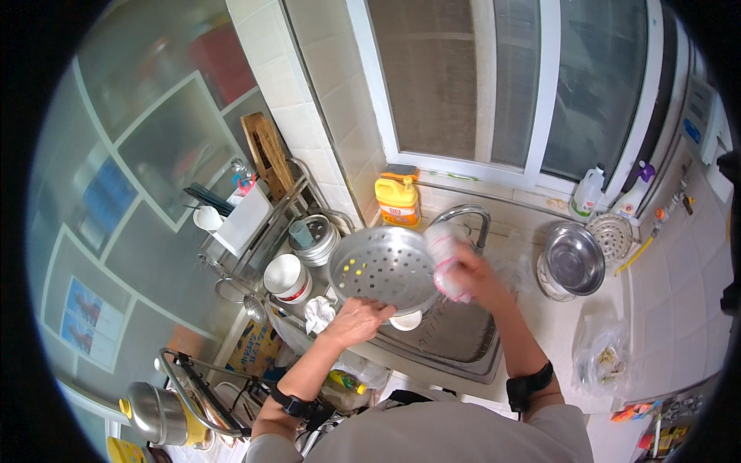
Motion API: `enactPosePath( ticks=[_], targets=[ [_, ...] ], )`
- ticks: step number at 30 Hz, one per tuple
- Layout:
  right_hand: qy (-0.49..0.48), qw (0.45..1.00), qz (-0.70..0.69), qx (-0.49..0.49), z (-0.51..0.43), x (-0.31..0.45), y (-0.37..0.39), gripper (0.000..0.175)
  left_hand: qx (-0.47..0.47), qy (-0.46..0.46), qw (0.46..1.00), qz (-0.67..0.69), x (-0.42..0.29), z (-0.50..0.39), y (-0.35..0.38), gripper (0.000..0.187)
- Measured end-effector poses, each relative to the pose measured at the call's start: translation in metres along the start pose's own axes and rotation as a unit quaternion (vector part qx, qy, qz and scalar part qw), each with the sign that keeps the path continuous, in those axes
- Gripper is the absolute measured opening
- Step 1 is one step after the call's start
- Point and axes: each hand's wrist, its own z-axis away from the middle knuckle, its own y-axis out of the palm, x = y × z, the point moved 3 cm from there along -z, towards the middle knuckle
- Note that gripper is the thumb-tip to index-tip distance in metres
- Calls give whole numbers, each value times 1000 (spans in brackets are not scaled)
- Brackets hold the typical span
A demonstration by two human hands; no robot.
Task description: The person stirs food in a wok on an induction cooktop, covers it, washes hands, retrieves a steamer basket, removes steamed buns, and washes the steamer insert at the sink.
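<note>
A perforated metal steamer pan [399,286] rests over the sink [463,338], covering part of it. Its near rim is held by my left hand [360,322], fingers curled over the edge. A pale handle [406,320] sticks out just beside those fingers. At the pan's right side, my right hand [476,271] grips a white cloth with pink edging [441,246]. Both cloth and hand are blurred there. Behind the cloth rises the chrome faucet [485,223], partly hidden.
Left of the pan stand white bowls [285,276], stacked dishes [319,246] and a crumpled white cloth [319,314]. A yellow detergent jug [397,202] stands behind it. To the right are a metal bowl [574,258] and a plastic bag with scraps [602,359].
</note>
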Motion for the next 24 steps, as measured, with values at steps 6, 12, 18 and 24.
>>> enactPosePath(
  ticks=[6,12,18,24],
  targets=[
    [-101,827,472,290,13,-26,47,29,-43,68,996,-43,-4,-1,-8,31],
    [-174,829,464,258,29,-29,67,21,62,-49,954,289,-8,-4,-15,58],
    [-204,816,509,181,39,-36,85,27,-36,-133,937,320,-10,-4,-9,48],
    [-193,823,517,132,45,-30,85,26,-310,-481,626,529,16,36,25,70]
  ],
)
